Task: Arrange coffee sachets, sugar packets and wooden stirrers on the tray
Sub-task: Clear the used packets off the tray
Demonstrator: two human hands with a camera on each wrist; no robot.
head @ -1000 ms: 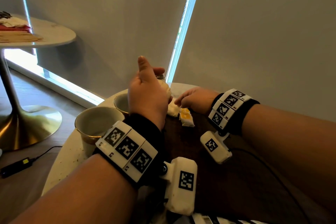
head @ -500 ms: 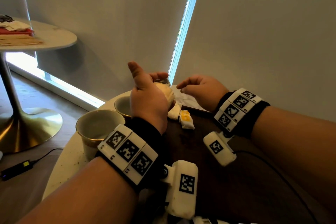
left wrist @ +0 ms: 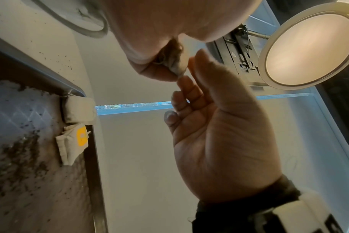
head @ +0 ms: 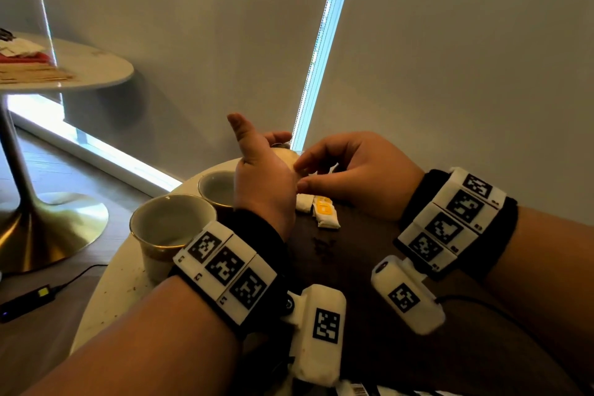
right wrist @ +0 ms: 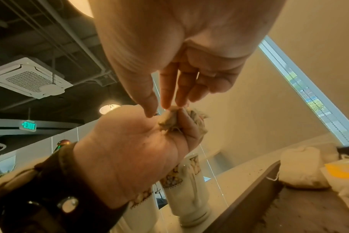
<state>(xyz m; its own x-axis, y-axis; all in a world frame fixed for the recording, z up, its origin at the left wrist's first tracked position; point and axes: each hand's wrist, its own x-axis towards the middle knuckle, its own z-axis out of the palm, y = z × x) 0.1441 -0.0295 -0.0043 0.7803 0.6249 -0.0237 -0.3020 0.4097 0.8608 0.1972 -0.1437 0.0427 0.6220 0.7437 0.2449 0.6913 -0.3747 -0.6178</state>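
My left hand (head: 262, 167) is raised over the far left corner of the dark wooden tray (head: 353, 254), thumb up, and grips a bunch of crumpled cream sachets (head: 287, 157). My right hand (head: 300, 176) meets it from the right. In the right wrist view its fingertips (right wrist: 165, 104) pinch the top of one sachet (right wrist: 169, 119) in that bunch. In the tray's far corner lie a plain white sachet (head: 303, 202) and a sachet with a yellow label (head: 326, 214). I see no stirrers.
Two empty cream cups (head: 170, 228) (head: 217, 186) stand on the round white table (head: 109, 286) just left of the tray. Dark crumbs (head: 321, 244) dot the tray. A second round table (head: 93, 64) with papers stands far left. A cable adapter (head: 25, 302) lies on the floor.
My right hand has lifted from the sachets on the tray and moved left to the bunch in my left hand. The left hand has stayed raised and tilted slightly.
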